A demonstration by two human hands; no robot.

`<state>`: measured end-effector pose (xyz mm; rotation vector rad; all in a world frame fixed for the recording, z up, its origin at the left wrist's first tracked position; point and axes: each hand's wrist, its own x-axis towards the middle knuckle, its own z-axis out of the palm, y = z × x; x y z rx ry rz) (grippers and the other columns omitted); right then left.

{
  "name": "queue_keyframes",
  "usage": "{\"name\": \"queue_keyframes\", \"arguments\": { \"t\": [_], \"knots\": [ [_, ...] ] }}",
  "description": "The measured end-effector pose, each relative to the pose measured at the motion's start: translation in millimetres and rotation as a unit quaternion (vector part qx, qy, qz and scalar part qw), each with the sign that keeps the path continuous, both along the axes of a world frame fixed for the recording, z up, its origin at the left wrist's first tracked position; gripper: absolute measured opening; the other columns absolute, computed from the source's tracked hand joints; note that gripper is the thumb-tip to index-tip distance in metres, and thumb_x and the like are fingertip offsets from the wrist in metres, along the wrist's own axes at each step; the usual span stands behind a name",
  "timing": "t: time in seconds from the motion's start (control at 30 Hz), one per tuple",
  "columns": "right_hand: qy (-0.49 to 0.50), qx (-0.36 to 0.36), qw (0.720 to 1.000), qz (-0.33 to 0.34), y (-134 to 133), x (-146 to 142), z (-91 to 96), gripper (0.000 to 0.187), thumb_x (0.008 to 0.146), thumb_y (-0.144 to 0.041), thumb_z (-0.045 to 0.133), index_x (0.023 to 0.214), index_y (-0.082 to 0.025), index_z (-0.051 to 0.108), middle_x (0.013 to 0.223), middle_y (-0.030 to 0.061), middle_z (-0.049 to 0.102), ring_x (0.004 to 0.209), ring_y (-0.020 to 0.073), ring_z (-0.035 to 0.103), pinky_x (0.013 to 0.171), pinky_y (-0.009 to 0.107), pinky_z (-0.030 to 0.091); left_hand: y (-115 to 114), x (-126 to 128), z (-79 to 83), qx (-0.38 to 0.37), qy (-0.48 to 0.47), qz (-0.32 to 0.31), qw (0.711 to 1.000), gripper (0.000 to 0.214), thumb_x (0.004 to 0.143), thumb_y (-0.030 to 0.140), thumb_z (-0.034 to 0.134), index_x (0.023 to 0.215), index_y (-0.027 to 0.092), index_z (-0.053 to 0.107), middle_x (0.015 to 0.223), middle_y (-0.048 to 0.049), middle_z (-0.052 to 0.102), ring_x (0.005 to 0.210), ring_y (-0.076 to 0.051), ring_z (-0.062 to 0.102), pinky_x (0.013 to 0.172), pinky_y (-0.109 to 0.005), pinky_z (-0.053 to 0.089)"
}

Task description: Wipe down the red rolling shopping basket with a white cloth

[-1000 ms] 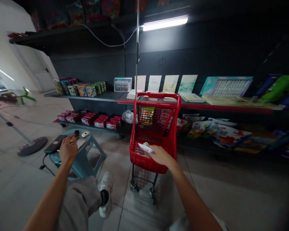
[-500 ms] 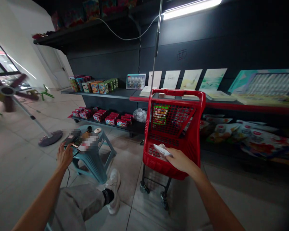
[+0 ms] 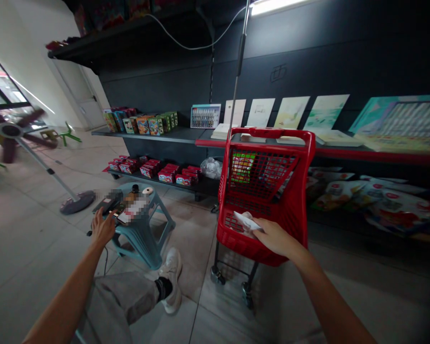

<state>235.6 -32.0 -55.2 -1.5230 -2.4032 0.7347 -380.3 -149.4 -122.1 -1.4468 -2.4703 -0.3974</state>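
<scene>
My right hand (image 3: 277, 237) grips a thin white piece of tissue (image 3: 249, 222) between thumb and fingers, held in front of the lower basket of a red shopping cart (image 3: 294, 210). The tissue looks crumpled, with one flat pointed corner. On the left, my left hand (image 3: 103, 228) has its fingers spread at the near edge of a blue-grey plastic stool (image 3: 138, 241). On the stool top lie blurred-out dark and pale items and a small white roll (image 3: 148, 191). Whether the fingertips touch any of these items I cannot make out.
Behind the cart, a dark shelf (image 3: 179, 136) bears small colourful boxes, a marker set and upright books (image 3: 294, 112). Red boxes (image 3: 168, 174) and bagged snacks (image 3: 338, 193) fill the lower level. A standing fan (image 3: 10, 130) is at left. A thin metal pole (image 3: 241, 57) rises beside the cart.
The view has shifted slightly, so the cart and stool sit a little further right. My left hand has moved slightly, its fingers more spread. My right hand still holds the tissue.
</scene>
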Motion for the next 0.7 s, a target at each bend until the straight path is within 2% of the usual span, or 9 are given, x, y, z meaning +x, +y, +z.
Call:
{"name": "queue_keyframes", "arguments": {
  "t": [0.17,0.4,0.47,0.7],
  "knots": [
    [-0.001,0.008,1.0,0.004,-1.6,-0.7,1.6,0.03,0.089,-0.019,0.045,0.106,-0.017,0.07,0.109,0.0124,0.074,0.098,0.0246,0.069,0.085,0.028,0.046,0.5,1.1,-0.9,-0.02,0.0,0.007,1.0,0.052,0.096,0.024,0.04,0.145,0.023,0.057,0.166,-0.0147,0.023,0.154,-0.038,0.015,0.121,-0.06,0.023],
    [0.004,0.003,1.0,0.004,-2.6,-0.7,2.4,0.031,0.089,-0.018,0.045,0.108,-0.016,0.07,0.11,0.0127,0.074,0.1,0.0247,0.069,0.087,0.029,0.046,3.8,-0.2,-0.9,-0.022,-0.014,-0.003,1.0,0.055,0.092,0.021,0.044,0.145,0.021,0.057,0.161,-0.0154,0.037,0.153,-0.042,0.014,0.117,-0.073,0.02],
    [0.0,0.001,1.0,0.001,-2.3,-0.6,2.4,0.033,0.089,-0.018,0.045,0.11,-0.016,0.07,0.112,0.0132,0.074,0.101,0.0252,0.069,0.087,0.029,0.046,4.3,-2.1,-1.4,-0.014,-0.017,-0.006,1.0,0.055,0.091,0.02,0.044,0.145,0.021,0.056,0.161,-0.0145,0.037,0.154,-0.042,0.015,0.116,-0.074,0.02],
    [-0.005,0.003,1.0,-0.001,-2.4,-0.6,1.9,0.033,0.09,-0.02,0.045,0.112,-0.017,0.07,0.114,0.0124,0.074,0.103,0.025,0.069,0.089,0.028,0.046,2.4,-3.0,-0.3,-0.009,-0.027,0.0,1.0,0.057,0.093,0.02,0.04,0.149,0.022,0.052,0.167,-0.0162,0.022,0.155,-0.042,0.011,0.117,-0.072,0.021]
  ]
}}
